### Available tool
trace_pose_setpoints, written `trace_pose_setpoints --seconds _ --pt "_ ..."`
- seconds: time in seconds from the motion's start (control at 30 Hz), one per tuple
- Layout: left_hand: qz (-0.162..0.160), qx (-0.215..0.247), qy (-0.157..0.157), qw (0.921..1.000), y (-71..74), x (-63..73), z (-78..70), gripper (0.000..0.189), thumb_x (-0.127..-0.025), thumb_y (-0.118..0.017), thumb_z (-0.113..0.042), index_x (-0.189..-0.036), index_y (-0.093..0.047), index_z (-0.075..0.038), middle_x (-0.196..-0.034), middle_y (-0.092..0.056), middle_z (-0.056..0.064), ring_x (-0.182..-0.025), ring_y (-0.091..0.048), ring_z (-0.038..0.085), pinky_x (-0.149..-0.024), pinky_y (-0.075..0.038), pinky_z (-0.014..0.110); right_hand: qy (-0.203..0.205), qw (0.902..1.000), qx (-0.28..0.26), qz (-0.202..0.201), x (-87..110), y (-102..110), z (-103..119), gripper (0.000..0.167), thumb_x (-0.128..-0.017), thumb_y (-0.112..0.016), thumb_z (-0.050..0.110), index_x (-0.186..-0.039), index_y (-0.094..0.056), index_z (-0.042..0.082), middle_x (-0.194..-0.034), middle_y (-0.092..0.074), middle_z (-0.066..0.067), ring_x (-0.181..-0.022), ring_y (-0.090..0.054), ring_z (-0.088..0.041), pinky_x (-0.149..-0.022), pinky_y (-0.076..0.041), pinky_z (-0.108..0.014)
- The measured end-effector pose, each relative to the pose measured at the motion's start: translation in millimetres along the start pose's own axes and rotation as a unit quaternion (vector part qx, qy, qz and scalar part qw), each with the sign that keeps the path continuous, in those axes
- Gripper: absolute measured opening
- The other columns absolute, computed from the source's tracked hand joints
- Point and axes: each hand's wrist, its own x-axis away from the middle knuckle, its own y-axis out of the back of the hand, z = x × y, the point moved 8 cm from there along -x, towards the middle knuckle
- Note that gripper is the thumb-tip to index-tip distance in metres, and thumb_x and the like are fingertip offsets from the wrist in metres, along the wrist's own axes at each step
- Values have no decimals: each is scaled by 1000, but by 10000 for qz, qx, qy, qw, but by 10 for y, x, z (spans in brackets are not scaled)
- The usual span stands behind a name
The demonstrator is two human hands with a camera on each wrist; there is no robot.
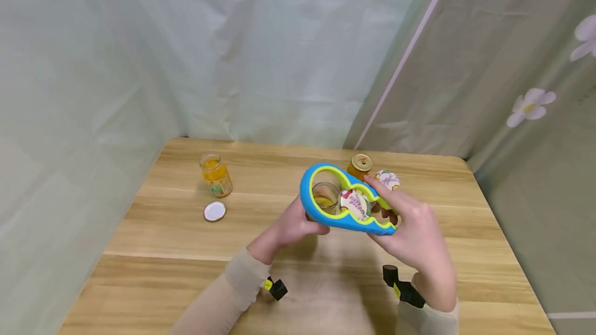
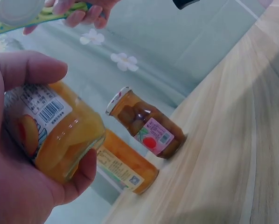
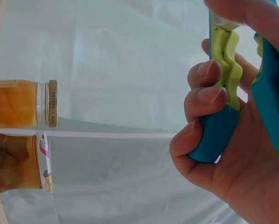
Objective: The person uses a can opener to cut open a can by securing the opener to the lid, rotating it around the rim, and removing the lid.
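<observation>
My right hand (image 1: 416,224) grips the handles of a blue and lime-green jar opener (image 1: 307,198), fingers curled round one handle in the right wrist view. Between its wavy inner edges sits a printed lid (image 1: 356,204), whose pale underside shows at the top of the left wrist view. Just below and left of it, my left hand (image 1: 291,224) holds a glass jar (image 2: 69,133) of yellow-orange fruit round its body. Through the opener's large loop, the jar's lidless mouth (image 1: 326,190) is visible.
At the table's left stands an uncovered jar (image 1: 217,176) of orange fruit, with a lid (image 1: 214,211) lying white side up before it. Behind my right hand are a gold-lidded jar (image 1: 360,166) of orange fruit and a jar (image 2: 146,123) of dark round fruit with a printed lid.
</observation>
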Motion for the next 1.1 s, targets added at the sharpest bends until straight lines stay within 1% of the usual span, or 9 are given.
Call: trace_pose_setpoints --seconds 0.1,0.17,0.33,0.57,0.67,0.8,0.9,1.0,1.1 --pt "-162 -235 -169 9994 38 -15 -6 95 -82 -80 11 -160 -32 -14 -150 -52 9 -130 -55 29 -104 -55 43 11 10000 -95 -23 12 22 11 80 -73 -93 17 -148 -66 18 -81 -60 8 -68 -51 -6 -59 -43 -19" --pt "-347 -501 -171 9980 79 -19 0 97 -83 -83 8 -161 -29 -15 -150 -51 9 -131 -54 28 -107 -53 44 -14 9999 -96 -49 18 44 8 81 -72 -93 15 -148 -66 18 -80 -60 7 -68 -51 -6 -58 -43 -19" --pt "-747 -1060 -5 9916 203 10 -5 81 -85 -87 3 -147 -35 -7 -138 -58 13 -124 -58 28 -109 -49 44 -45 9999 -27 -141 -3 97 11 78 -73 -91 14 -147 -67 17 -78 -59 7 -67 -51 -7 -57 -44 -23" --pt "-937 -722 -5 9930 349 56 -51 74 -86 -83 9 -139 -36 -8 -131 -61 14 -116 -64 31 -98 -58 39 -142 9995 -43 -267 -54 121 -8 79 -73 -88 10 -148 -67 20 -78 -58 9 -68 -51 -7 -57 -44 -24" --pt "-966 -766 130 9923 385 125 -23 73 -86 -84 8 -139 -36 -9 -130 -61 13 -114 -65 29 -95 -59 35 -149 9996 -67 -214 -32 82 -10 79 -73 -87 9 -148 -67 20 -78 -58 10 -67 -51 -6 -58 -43 -22" --pt "-1048 -732 311 9913 442 201 39 74 -87 -83 7 -141 -34 -9 -130 -59 14 -111 -64 30 -93 -59 36 -158 9998 -60 -141 -4 43 -19 79 -72 -87 8 -148 -67 20 -77 -58 7 -66 -51 -6 -59 -42 -19" --pt "-1391 -654 421 9872 559 244 62 74 -87 -83 6 -142 -36 -10 -132 -58 15 -112 -62 31 -95 -56 39 -191 9997 -1 -118 -11 43 -28 80 -73 -87 8 -149 -66 22 -77 -58 7 -66 -51 -7 -59 -41 -19" --pt "-1791 -669 618 9796 707 306 84 75 -87 -85 3 -144 -38 -9 -135 -59 14 -116 -61 32 -99 -53 41 -207 9998 22 -79 -5 43 -19 81 -72 -87 8 -149 -66 22 -77 -57 9 -66 -51 -6 -58 -41 -19" --pt "-2036 -755 719 9735 883 307 52 75 -88 -84 1 -145 -36 -6 -139 -58 16 -120 -60 34 -103 -50 45 -141 9998 21 -102 -39 59 -9 80 -71 -87 8 -148 -67 21 -77 -56 11 -65 -51 -6 -58 -40 -18"
